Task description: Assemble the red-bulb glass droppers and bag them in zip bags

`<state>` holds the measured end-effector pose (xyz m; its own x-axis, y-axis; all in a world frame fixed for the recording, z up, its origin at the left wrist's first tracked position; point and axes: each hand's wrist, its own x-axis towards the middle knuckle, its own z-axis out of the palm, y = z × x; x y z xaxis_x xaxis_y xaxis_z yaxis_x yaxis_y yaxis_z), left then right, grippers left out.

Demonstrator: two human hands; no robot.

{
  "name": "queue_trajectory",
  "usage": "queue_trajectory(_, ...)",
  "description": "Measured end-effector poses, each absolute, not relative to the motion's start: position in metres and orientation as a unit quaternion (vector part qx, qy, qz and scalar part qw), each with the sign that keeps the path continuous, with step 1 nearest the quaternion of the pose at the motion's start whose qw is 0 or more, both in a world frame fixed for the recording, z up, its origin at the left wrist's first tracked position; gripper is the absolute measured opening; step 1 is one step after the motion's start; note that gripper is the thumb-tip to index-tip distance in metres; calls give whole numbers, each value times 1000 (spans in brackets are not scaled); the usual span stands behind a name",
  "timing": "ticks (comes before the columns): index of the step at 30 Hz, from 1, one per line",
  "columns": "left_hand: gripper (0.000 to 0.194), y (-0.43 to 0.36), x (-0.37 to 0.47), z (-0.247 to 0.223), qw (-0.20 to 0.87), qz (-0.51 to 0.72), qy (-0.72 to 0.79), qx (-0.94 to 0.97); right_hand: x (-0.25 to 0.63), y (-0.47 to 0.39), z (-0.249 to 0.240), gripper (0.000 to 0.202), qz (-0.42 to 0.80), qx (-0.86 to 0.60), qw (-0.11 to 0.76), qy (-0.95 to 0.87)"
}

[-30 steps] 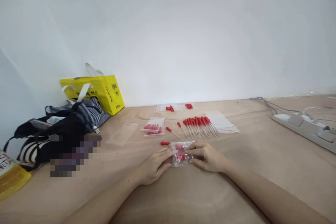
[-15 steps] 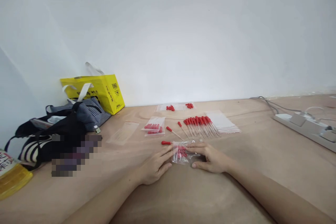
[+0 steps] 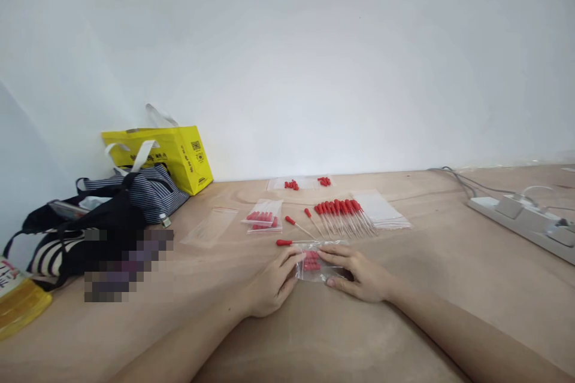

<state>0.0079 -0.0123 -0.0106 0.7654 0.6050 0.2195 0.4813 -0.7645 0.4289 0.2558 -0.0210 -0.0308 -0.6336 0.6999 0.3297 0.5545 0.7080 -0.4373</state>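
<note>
A clear plastic bag (image 3: 309,276) with several red rubber bulbs (image 3: 311,261) inside lies flat on the table between my hands. My left hand (image 3: 275,282) grips the bag's left edge between thumb and fingers. Fairly flat on its right part rests my right hand (image 3: 362,272), fingers stretched over the bag and thumb apart. Just behind is a red-bulbed dropper (image 3: 284,243), its tube running right behind the bag. Two more droppers, one at the left (image 3: 290,221) and one at the right (image 3: 308,213), lie farther back, beside a row of several droppers (image 3: 341,208).
Filled zip bags (image 3: 265,216), a flat clear bag (image 3: 211,226) and white sheets (image 3: 381,209) lie behind. More red bulbs (image 3: 291,185) are near the wall. Yellow bag (image 3: 195,161), dark bags (image 3: 130,215) and a bottle (image 3: 22,305) stand left; a power strip (image 3: 525,221) right.
My left fingers have drawn together at the bag's left edge. The bag looks flatter, and the bulbs in it show more clearly in a stack.
</note>
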Motion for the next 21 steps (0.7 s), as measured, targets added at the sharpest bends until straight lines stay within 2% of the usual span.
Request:
queue_trajectory(15, 48, -7, 9, -13, 180, 174, 305, 919, 255, -20, -30, 54, 154, -344, 224, -899)
queue_trajectory(21, 46, -13, 8, -13, 163, 101, 328, 925, 255, -22, -26, 61, 130, -365, 198, -900)
